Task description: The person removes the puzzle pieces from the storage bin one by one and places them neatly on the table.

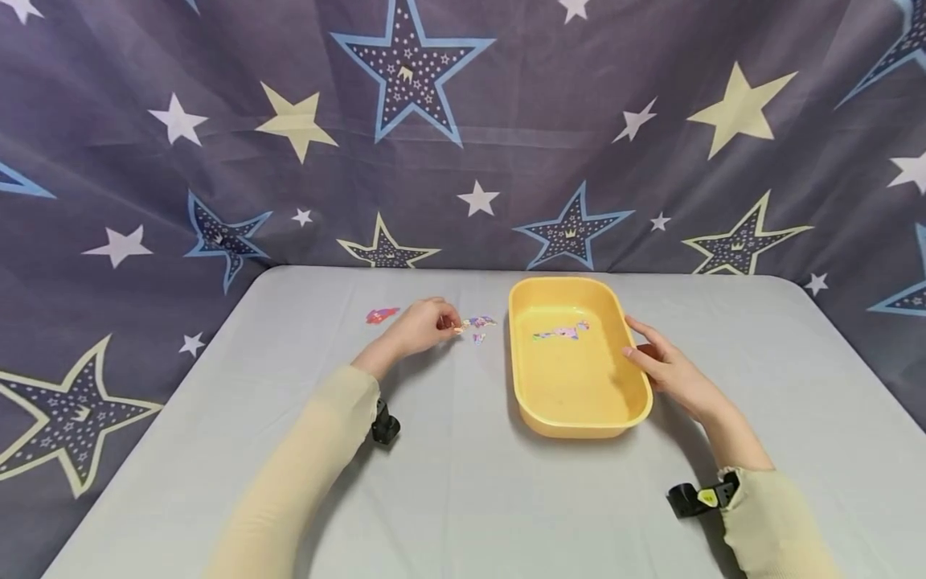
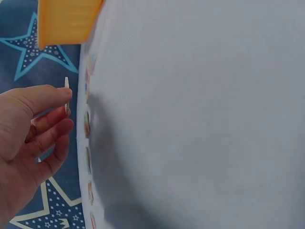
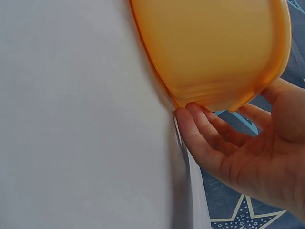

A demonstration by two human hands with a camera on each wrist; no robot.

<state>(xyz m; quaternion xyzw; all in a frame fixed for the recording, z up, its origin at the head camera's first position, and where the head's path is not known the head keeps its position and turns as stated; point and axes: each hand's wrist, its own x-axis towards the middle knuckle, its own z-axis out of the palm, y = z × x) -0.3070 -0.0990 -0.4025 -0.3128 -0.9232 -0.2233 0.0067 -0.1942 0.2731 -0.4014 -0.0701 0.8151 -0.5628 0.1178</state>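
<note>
My left hand point(image 1: 422, 328) pinches a small thin flat piece point(image 2: 66, 95) between thumb and fingertips, above the table left of the yellow plastic tub point(image 1: 571, 382). The left wrist view shows that piece edge-on, so its picture is hidden there. Close by lie a colourful flat cutout point(image 1: 481, 321) and a smaller purplish one point(image 1: 478, 339). Behind the hand, to its left, is a red-pink cutout point(image 1: 381, 315). Inside the tub rests a long multicoloured cutout point(image 1: 563, 332). My right hand point(image 1: 673, 374) holds the tub's right side, thumb at the rim and fingers point(image 3: 195, 136) against the outer wall.
A pale grey cloth covers the table point(image 1: 448, 490). Behind it hangs a dark curtain point(image 1: 434, 185) with star prints. Black straps with cameras sit on both wrists, the right camera point(image 1: 687, 500) low over the tabletop.
</note>
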